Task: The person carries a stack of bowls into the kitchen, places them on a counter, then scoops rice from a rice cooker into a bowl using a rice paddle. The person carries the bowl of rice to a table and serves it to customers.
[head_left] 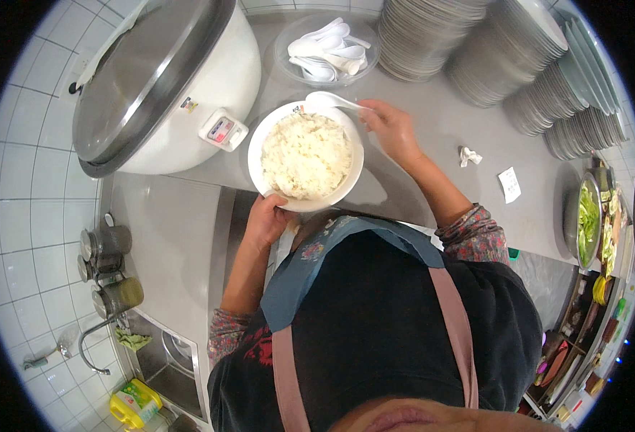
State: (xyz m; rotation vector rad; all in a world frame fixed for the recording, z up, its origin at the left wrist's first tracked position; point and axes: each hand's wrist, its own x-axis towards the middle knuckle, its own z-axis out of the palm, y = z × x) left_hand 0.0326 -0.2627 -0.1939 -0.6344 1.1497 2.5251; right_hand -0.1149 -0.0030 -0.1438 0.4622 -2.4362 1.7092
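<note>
A white bowl (355,178) heaped with cooked rice (306,154) is tilted slightly at the counter's near edge. My left hand (271,218) grips its lower left rim, thumb on top and fingers underneath. In my right hand (387,127) is the handle of a white spoon (325,99), whose bowl end lies over the far rim. Beyond the bowl, a clear plastic bowl (374,65) holds several white spoons (331,48). A large white rice cooker (209,86) with a dark lid stands to the left.
Tall stacks of plates (430,32) line the back right of the steel counter (430,102). Crumpled tissue (469,156) and a printed slip (509,184) lie on it. Farther right is a metal bowl of green vegetables (587,221). A sink (174,378) with a faucet (93,326) is at lower left.
</note>
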